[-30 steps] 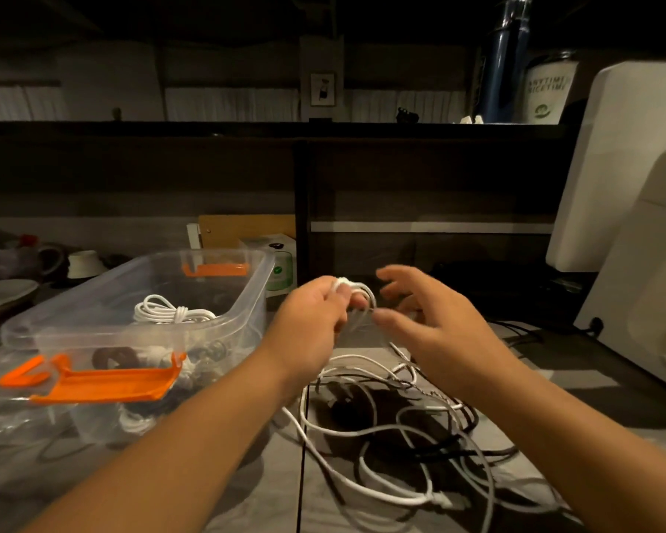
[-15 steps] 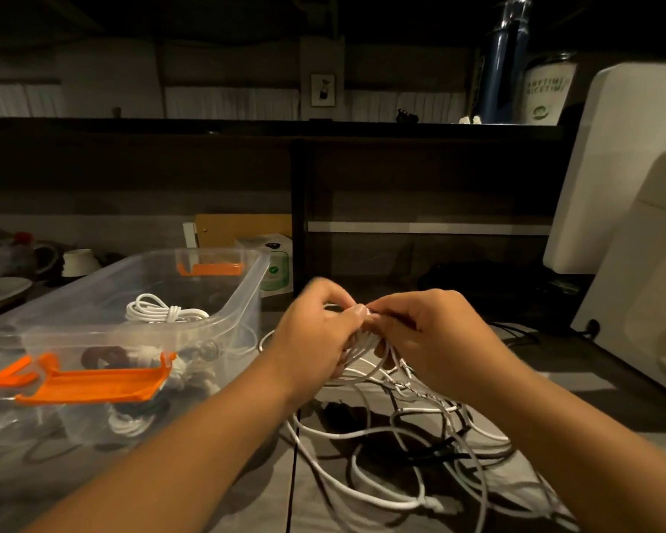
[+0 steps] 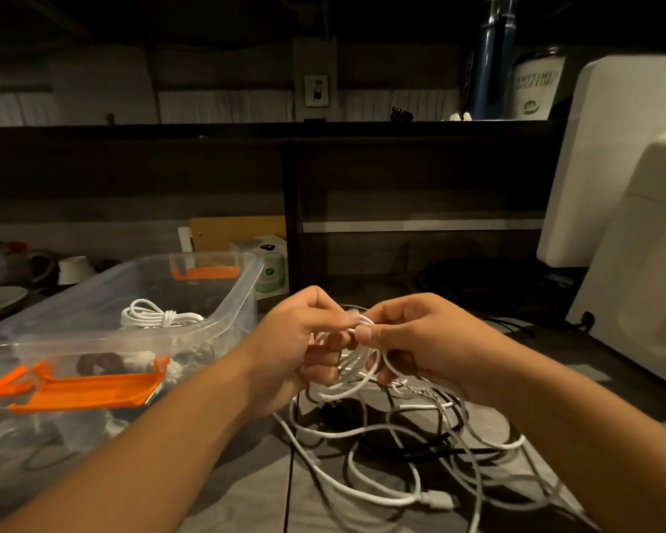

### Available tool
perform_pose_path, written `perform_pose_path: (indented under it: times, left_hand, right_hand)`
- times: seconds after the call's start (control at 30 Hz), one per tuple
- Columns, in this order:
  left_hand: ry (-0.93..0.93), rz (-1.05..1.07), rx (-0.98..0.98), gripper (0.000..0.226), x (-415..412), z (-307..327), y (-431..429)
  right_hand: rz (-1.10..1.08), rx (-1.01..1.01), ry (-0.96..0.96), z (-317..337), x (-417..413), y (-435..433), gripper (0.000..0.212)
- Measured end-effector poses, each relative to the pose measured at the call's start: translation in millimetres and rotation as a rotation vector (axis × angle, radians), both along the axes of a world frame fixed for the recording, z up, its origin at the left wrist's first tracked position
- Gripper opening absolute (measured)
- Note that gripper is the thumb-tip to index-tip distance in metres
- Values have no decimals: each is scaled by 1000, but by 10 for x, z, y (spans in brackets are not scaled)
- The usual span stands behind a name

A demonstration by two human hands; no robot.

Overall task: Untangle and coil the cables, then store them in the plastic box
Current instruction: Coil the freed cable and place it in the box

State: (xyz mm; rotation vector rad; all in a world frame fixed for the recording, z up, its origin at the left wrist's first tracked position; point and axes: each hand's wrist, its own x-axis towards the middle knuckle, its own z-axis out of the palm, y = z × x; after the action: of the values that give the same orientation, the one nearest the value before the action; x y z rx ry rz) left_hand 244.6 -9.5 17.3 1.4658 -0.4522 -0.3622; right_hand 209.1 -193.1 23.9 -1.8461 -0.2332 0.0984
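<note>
A tangle of white and black cables point(image 3: 393, 455) lies on the grey table in front of me. My left hand point(image 3: 297, 340) and my right hand point(image 3: 412, 336) meet above it, and both pinch small loops of a white cable point(image 3: 358, 363) between thumb and fingers. The cable's loose end trails down into the tangle. To the left stands the clear plastic box point(image 3: 231, 302) with orange latches. Inside it lie a coiled white cable point(image 3: 154, 315) and some darker coiled items.
The box's orange latch point(image 3: 89, 390) juts toward me at the near left. A white appliance point(image 3: 631, 232) fills the right side. A dark shelf unit point(image 3: 400, 186) rises behind the table. Cups and a plate point(image 3: 1, 298) sit at the far left.
My right hand, open a second ago, has closed onto the white cable loops beside my left hand. Both hands have dropped slightly toward the tangle.
</note>
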Motion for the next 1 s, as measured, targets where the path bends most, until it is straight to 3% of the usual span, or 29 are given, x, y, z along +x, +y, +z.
perform_pose_path:
  times: [0.27,0.43,0.63,0.8,1.0]
  left_hand:
    - [-290,182,132,13,76,-43,-4]
    - [27,37,-120,27,43,-34,-3]
    - [195,-148,-421,44,-40,33,11]
    - [298,-131,-525,47,-30,12,3]
    - [355,-191,-453,28,-27,38,34]
  right_hand:
    - [-208,60,-140,5,20,14,11]
    - [-223,199,-146,-7,36,34,15]
    - [-192,287,-149,23,24,-2,18]
    - [-118,109,-196,49,8,-39,17]
    - [-51,-80,-228,48,6,-71,16]
